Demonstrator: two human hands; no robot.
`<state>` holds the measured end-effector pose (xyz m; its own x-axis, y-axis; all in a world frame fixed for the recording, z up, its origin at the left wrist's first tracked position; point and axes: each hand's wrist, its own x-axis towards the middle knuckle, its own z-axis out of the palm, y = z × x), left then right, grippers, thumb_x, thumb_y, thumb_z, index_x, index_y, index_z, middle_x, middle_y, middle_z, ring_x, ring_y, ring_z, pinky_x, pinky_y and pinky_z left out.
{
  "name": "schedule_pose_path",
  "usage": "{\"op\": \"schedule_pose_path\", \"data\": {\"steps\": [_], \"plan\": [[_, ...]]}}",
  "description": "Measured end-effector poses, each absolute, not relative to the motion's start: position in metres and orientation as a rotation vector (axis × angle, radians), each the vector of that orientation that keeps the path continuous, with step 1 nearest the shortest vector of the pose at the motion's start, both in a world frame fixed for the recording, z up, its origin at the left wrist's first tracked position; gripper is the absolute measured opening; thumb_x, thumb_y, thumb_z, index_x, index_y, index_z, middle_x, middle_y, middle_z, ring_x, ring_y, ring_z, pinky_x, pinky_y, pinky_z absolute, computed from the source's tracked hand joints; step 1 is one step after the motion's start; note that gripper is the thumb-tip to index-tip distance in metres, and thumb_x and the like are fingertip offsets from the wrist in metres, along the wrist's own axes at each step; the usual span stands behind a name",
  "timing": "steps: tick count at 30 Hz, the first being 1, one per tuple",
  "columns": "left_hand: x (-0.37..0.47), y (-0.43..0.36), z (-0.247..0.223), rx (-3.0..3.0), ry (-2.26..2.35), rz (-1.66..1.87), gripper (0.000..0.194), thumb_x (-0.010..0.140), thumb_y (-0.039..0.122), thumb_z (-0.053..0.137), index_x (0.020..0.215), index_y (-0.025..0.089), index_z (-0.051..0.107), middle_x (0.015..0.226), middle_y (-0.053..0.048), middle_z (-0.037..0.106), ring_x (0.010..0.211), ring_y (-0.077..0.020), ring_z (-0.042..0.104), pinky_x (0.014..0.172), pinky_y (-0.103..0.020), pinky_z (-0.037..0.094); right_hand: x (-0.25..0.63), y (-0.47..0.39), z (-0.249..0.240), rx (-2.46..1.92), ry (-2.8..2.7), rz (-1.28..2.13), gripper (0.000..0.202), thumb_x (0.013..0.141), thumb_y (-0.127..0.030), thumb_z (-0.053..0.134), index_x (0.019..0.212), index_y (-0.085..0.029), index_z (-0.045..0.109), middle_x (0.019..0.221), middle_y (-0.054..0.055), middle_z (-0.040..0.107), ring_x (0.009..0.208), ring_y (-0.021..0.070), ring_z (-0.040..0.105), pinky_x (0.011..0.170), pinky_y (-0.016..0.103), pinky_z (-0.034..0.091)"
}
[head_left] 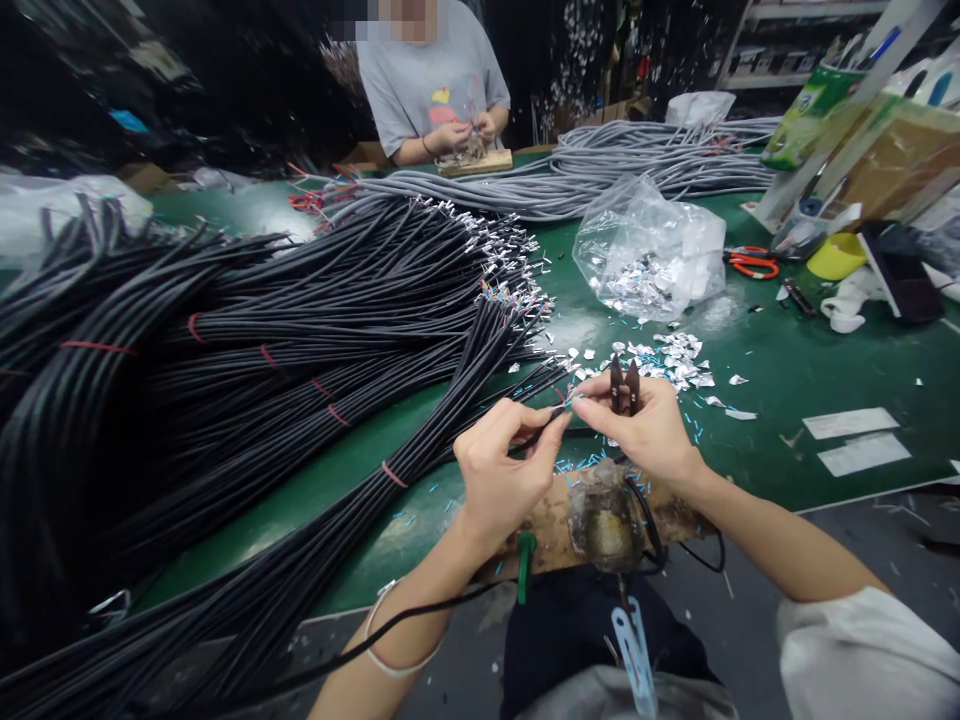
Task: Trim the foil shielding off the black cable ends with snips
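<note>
Cable, thin, black and round in its jacket, lies above the green tabletop, its end pinched between thumb and forefinger of the left hand; remaining fingers curled in toward the palm. Right hand: thumb and forefinger pressed together at the fine coloured wires coming out of that end, the two hands close together, a small gap between their fingertips. Same hand also carries a dark metal cutting tool, two pointed blades upright and slightly apart between the fingers; its handles are hidden by the hand. Nearer the body, below the hands: brown wooden block with a green plastic clamp at its edge. Loose silvery foil scraps and short blue clippings lie about the hands. To the left, long black cable bundles, some tied with red bands. Beyond the scraps, clear crumpled plastic bag; right of it, orange-handled scissors. Across the table, person in grey shirt, both hands raised together over a pale wooden block
</note>
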<state>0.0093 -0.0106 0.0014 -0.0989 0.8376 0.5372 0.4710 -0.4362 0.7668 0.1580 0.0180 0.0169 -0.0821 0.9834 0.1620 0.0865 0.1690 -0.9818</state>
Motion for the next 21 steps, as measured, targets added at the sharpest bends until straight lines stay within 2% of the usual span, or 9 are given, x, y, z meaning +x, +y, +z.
{"op": "schedule_pose_path", "data": {"steps": [4, 6, 9, 12, 15, 18, 21], "plan": [[0.007, -0.005, 0.007, 1.508, 1.307, 1.335, 0.012, 0.071, 0.025, 0.071, 0.071, 0.014, 0.067, 0.064, -0.002, 0.066, 0.054, -0.0095, 0.06, 0.051, -0.019, 0.051, 0.159, 0.017, 0.018, -1.108, -1.421, 1.109, 0.014, 0.068, -0.028, 0.067, 0.073, -0.015, 0.071, 0.055, -0.002, 0.054, 0.048, 0.0064, 0.041, 0.042, 0.02, 0.032], [0.005, -0.002, 0.011, 1.409, 1.251, 1.237, 0.015, 0.07, 0.027, 0.071, 0.07, 0.013, 0.068, 0.058, -0.002, 0.065, 0.048, -0.0096, 0.059, 0.046, -0.019, 0.05, 0.159, 0.016, 0.019, -1.108, -1.434, 1.108, 0.014, 0.068, -0.028, 0.067, 0.074, -0.015, 0.07, 0.054, -0.002, 0.054, 0.048, 0.0061, 0.04, 0.042, 0.02, 0.03], [0.004, -0.001, 0.015, 1.335, 1.211, 1.219, 0.018, 0.068, 0.029, 0.072, 0.065, 0.012, 0.066, 0.049, 0.0, 0.059, 0.039, -0.0086, 0.054, 0.038, -0.018, 0.046, 0.159, 0.017, 0.021, -1.126, -1.434, 1.111, 0.015, 0.067, -0.028, 0.067, 0.074, -0.015, 0.07, 0.053, -0.003, 0.053, 0.047, 0.0061, 0.039, 0.042, 0.02, 0.03], [0.006, -0.002, 0.016, 1.288, 1.204, 1.276, 0.019, 0.064, 0.028, 0.075, 0.062, 0.013, 0.063, 0.051, 0.0, 0.059, 0.039, -0.0084, 0.054, 0.037, -0.018, 0.045, 0.159, 0.016, 0.022, -1.126, -1.473, 1.081, 0.013, 0.068, -0.027, 0.065, 0.071, -0.015, 0.068, 0.052, -0.003, 0.052, 0.045, 0.0061, 0.039, 0.04, 0.02, 0.03], [0.009, -0.003, 0.016, 1.268, 1.228, 1.314, 0.018, 0.063, 0.026, 0.074, 0.06, 0.013, 0.062, 0.049, 0.002, 0.058, 0.038, -0.007, 0.05, 0.037, -0.017, 0.043, 0.16, 0.013, 0.02, -1.067, -1.603, 0.837, 0.007, 0.071, -0.021, 0.062, 0.071, -0.017, 0.067, 0.056, -0.003, 0.055, 0.046, 0.0069, 0.041, 0.042, 0.022, 0.033], [0.011, -0.003, 0.015, 1.281, 1.266, 1.322, 0.017, 0.065, 0.025, 0.073, 0.058, 0.014, 0.062, 0.046, 0.003, 0.055, 0.037, -0.0053, 0.045, 0.036, -0.016, 0.038, 0.161, 0.011, 0.017, -0.935, -1.751, 0.528, 0.009, 0.072, -0.015, 0.063, 0.078, -0.019, 0.067, 0.071, 0.001, 0.064, 0.06, 0.011, 0.053, 0.054, 0.025, 0.042], [0.01, -0.003, 0.014, 1.332, 1.278, 1.281, 0.016, 0.066, 0.025, 0.072, 0.059, 0.013, 0.063, 0.047, 0.002, 0.056, 0.038, -0.0049, 0.043, 0.036, -0.017, 0.035, 0.163, 0.013, 0.016, -0.919, -1.821, 0.501, 0.005, 0.077, -0.014, 0.061, 0.078, -0.018, 0.065, 0.074, 0.002, 0.064, 0.067, 0.0123, 0.055, 0.059, 0.026, 0.043]]}}
